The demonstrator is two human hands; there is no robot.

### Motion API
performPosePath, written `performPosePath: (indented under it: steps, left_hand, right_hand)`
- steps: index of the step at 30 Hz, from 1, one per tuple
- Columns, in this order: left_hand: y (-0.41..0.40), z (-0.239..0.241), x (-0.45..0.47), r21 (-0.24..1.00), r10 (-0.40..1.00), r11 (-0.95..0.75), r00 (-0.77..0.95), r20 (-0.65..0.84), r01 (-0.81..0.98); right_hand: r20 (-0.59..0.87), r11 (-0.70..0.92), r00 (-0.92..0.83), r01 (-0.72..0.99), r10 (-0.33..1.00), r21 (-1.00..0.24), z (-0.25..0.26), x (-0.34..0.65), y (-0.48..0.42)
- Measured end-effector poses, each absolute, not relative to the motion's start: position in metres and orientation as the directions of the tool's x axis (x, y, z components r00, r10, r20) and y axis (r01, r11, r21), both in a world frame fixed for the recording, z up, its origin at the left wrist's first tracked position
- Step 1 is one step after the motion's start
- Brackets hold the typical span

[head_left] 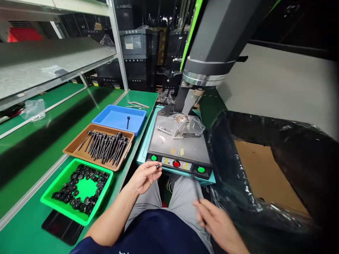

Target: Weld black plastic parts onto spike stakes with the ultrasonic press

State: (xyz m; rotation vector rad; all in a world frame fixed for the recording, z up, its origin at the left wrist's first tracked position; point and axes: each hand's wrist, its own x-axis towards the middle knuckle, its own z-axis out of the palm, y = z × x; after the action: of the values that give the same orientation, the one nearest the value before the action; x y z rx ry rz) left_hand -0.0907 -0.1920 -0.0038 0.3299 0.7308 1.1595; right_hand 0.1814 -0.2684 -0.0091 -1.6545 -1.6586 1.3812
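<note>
Two round green buttons [154, 158] and a red button [176, 163] sit on the front of the machine base [161, 146]; the label strip [166, 161] around the red one has yellow patches and print too small to read. White characters on the grey crate [134, 44], beyond the machine base, cannot be made out either.

Just in front of the machine base's left corner, the left hand [147, 176] has its fingers pinched on a small dark part [158, 166]. Before its right corner, the right hand [214, 220] has its fingers closed around a slim black rod [196, 188], both blurred.

On top of the machine base lies a crinkled clear plastic bag [196, 125], under a metal tool. Left of the machine base, the smooth green bench [18, 229] carries three plastic trays: a blue tray [112, 118] with one headed rod, a brown tray [75, 150] heaped with black headed rods [106, 146], and a green tray [86, 188] of squarish black pieces [76, 204]. Metal wrenches [140, 104] lie behind the blue tray. Right of the machine base, glossy black plastic lining [230, 173] surrounds brown cardboard [265, 169].
</note>
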Motion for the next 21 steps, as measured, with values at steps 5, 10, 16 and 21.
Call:
performPosePath:
  steps: [5, 10, 16, 21]
  left_hand:
    - [-0.196, 0.006, -0.088, 0.614, 0.934, 0.344, 0.191, -0.302, -0.710]
    - [-0.194, -0.001, -0.086, 0.633, 0.930, 0.346, 0.164, -0.329, -0.693]
    - [-0.186, -0.005, -0.079, 0.649, 0.923, 0.378, 0.215, -0.319, -0.660]
    - [-0.179, 0.000, -0.073, 0.635, 0.903, 0.425, 0.248, -0.351, -0.646]
  right_hand:
    - [-0.231, -0.022, -0.433, 0.436, 0.871, -0.900, -0.003, 0.128, -0.234]
    - [-0.198, 0.034, -0.464, 0.445, 0.863, -0.895, -0.003, 0.128, -0.226]
    - [-0.264, -0.107, -0.490, 0.324, 0.831, -0.940, -0.014, 0.134, -0.231]
    - [-0.296, -0.333, -0.505, 0.018, 0.811, -0.943, -0.027, 0.132, -0.235]
